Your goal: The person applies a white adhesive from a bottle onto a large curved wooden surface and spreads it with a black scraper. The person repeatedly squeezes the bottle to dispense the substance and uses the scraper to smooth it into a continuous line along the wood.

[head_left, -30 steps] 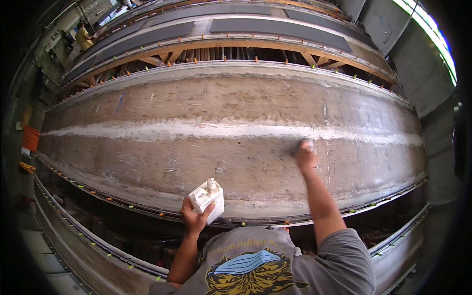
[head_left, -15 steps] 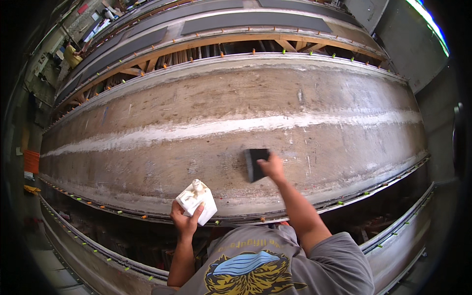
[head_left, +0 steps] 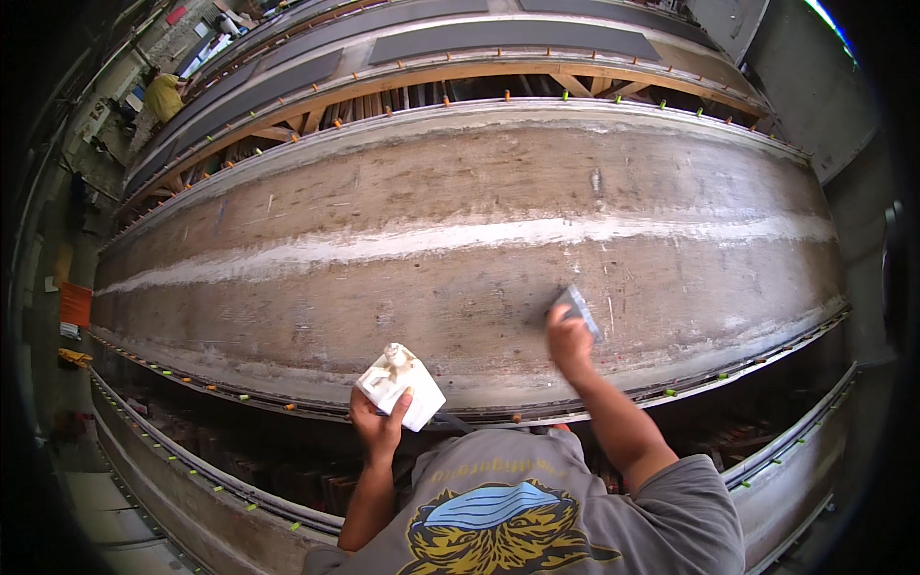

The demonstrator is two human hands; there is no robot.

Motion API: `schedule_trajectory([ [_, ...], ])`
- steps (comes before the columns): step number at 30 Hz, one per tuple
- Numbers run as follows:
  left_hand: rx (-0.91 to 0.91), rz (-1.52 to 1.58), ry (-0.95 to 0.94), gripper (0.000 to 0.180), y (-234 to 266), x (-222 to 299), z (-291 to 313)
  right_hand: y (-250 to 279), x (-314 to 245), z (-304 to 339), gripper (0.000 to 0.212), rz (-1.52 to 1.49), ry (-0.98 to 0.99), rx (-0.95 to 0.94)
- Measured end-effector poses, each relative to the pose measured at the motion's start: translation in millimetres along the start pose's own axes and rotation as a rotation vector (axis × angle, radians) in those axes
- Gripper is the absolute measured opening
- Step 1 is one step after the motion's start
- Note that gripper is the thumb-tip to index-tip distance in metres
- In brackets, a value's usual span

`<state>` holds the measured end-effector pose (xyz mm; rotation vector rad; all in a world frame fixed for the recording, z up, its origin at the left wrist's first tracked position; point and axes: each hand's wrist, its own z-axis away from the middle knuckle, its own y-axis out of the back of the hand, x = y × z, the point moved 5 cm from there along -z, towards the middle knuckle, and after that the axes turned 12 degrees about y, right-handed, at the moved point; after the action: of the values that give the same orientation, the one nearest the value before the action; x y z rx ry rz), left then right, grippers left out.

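My left hand (head_left: 377, 427) is closed round a white plastic jug (head_left: 414, 391) that has a brownish-stained neck. I hold the jug tilted above the near edge of a long worn table (head_left: 431, 316). Farther right, my right hand (head_left: 570, 345) grips a flat, dark grey scraper (head_left: 579, 307), blurred by motion, at or just over the tabletop. Part of the scraper is hidden behind my fingers, and contact with the surface cannot be made out. A rough white streak (head_left: 460, 238) runs lengthwise along the brown, scuffed top.
Rails with orange and green pegs (head_left: 244, 397) line the table's long edges. Beyond stands another long table bearing dark grey panels (head_left: 517, 40) on a wooden frame. A similar table (head_left: 192, 494) lies behind me. At the far left a person in yellow (head_left: 163, 97) is bent over.
My right hand has swept rightward with the scraper, whose blade has turned to a slant. The jug remains in my left hand. The whole view has shifted slightly.
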<state>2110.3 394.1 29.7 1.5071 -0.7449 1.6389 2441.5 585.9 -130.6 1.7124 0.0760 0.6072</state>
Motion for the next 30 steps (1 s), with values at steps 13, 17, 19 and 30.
schedule_trajectory([
  [13,-0.016,-0.009,-0.004,0.054,64.7,-26.5,-26.6,72.9,-111.9,-25.0,0.075,-1.070,-0.070,-0.372],
  [17,-0.096,-0.010,0.037,0.054,59.6,-31.5,-33.1,-0.3,29.5,44.2,0.060,-1.252,-0.513,-0.280],
  [19,-0.134,-0.045,0.040,0.053,56.3,-29.5,-36.1,5.9,81.9,70.1,0.051,-1.136,-0.668,-0.318],
  [30,-0.030,-0.157,-0.041,0.050,35.9,-39.4,-29.6,41.9,-26.3,2.8,0.063,-1.141,-0.264,-0.295],
])
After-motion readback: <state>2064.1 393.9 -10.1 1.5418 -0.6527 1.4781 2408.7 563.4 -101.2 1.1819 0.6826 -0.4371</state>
